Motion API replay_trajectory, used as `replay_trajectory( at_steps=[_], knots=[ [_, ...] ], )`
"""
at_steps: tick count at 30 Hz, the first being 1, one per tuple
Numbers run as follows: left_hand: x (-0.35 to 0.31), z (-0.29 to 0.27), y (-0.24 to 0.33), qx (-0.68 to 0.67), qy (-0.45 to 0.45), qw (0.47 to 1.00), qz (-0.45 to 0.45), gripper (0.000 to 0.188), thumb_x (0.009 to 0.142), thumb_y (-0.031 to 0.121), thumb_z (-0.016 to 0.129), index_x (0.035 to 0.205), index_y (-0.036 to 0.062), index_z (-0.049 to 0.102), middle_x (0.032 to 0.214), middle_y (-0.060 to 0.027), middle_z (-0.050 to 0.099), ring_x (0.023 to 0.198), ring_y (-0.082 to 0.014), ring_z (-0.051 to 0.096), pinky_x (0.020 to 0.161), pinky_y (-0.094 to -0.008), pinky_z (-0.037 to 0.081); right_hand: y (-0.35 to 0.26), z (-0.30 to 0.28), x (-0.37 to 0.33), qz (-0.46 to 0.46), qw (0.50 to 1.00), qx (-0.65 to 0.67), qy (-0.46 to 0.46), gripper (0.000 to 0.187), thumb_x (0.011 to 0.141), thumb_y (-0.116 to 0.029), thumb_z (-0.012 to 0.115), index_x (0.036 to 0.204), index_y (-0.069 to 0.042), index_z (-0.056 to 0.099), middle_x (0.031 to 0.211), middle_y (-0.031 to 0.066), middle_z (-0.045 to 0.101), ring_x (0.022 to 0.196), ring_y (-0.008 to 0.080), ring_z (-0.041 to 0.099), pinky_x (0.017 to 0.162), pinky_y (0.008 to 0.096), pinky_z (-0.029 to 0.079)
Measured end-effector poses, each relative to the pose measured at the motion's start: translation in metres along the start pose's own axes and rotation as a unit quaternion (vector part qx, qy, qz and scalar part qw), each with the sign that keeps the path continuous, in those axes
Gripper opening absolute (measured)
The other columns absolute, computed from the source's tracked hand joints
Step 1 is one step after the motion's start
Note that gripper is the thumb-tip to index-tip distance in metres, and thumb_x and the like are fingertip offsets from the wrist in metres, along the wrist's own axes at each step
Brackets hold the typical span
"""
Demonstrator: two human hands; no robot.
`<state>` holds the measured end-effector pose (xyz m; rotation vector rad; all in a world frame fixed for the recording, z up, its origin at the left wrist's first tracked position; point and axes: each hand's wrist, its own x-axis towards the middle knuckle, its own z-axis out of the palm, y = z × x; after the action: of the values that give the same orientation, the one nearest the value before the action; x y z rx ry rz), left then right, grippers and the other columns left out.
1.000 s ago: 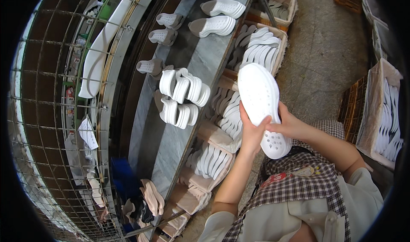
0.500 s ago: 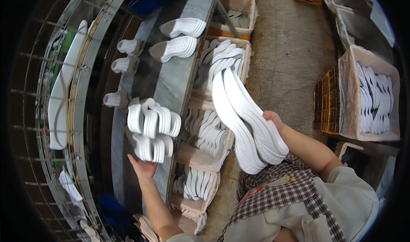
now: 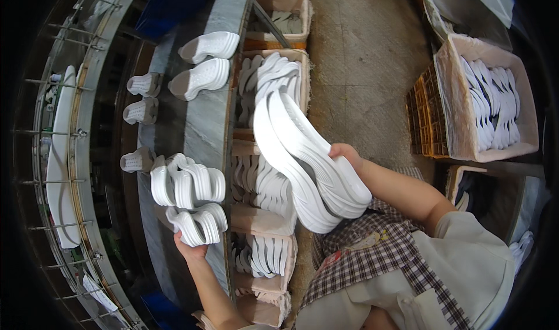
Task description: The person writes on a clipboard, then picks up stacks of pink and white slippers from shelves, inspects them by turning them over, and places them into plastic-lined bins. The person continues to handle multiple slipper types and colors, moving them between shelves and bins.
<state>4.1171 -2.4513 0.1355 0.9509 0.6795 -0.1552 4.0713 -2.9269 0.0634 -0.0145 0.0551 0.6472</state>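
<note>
My right hand [image 3: 347, 157] grips a small stack of white shoe soles [image 3: 317, 161] by its outer edge, holding it tilted in front of my apron. Its thumb shows on the edge, while the other fingers are hidden under the soles. At the bench, my left hand [image 3: 189, 249] is at the near end of a cluster of white soles [image 3: 199, 224], its fingers mostly hidden behind them; it appears closed around them. Another bunch of white soles [image 3: 185, 181] stands on edge just beyond, close to that cluster.
More soles [image 3: 201, 78] lie along the grey bench [image 3: 204, 120]. Beneath its right edge stand lined crates of soles [image 3: 273, 196]. Across the aisle floor [image 3: 355, 73] is a lined orange crate [image 3: 428, 114] of soles. A wire-barred rack [image 3: 87, 126] runs along the left.
My left hand has gone from spread fingers beside the near cluster to closing on it, and those soles have tilted. The view has shifted; my right hand still holds its soles.
</note>
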Motion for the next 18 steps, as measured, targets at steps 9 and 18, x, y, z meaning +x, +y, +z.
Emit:
replay_trajectory(
  at_steps=[9, 18],
  knots=[
    [-0.138, 0.014, -0.112, -0.142, -0.212, 0.951, 0.173, 0.043, 0.093, 0.026, 0.034, 0.127, 0.0028, 0.047, 0.121, -0.0134, 0.056, 0.111, -0.0295, 0.054, 0.100, -0.0414, 0.040, -0.018, -0.015, -0.003, -0.003, 0.998, 0.031, 0.057, 0.057, 0.075, -0.017, 0.048, 0.125, 0.010, 0.042, 0.110, 0.0265, 0.057, 0.097, 0.0340, 0.062, 0.089, 0.0381, 0.052],
    [-0.110, -0.006, -0.276, 0.064, 0.093, 0.986, -0.126, 0.058, 0.081, 0.031, 0.044, 0.129, -0.0012, 0.043, 0.119, -0.0183, 0.054, 0.110, -0.0300, 0.053, 0.093, -0.0404, 0.045, -0.020, -0.070, -0.033, 0.111, 0.951, -0.121, 0.260, 0.070, 0.072, -0.011, 0.050, 0.137, 0.002, 0.028, 0.125, 0.0214, 0.049, 0.110, 0.0331, 0.056, 0.098, 0.0415, 0.045]
  ],
)
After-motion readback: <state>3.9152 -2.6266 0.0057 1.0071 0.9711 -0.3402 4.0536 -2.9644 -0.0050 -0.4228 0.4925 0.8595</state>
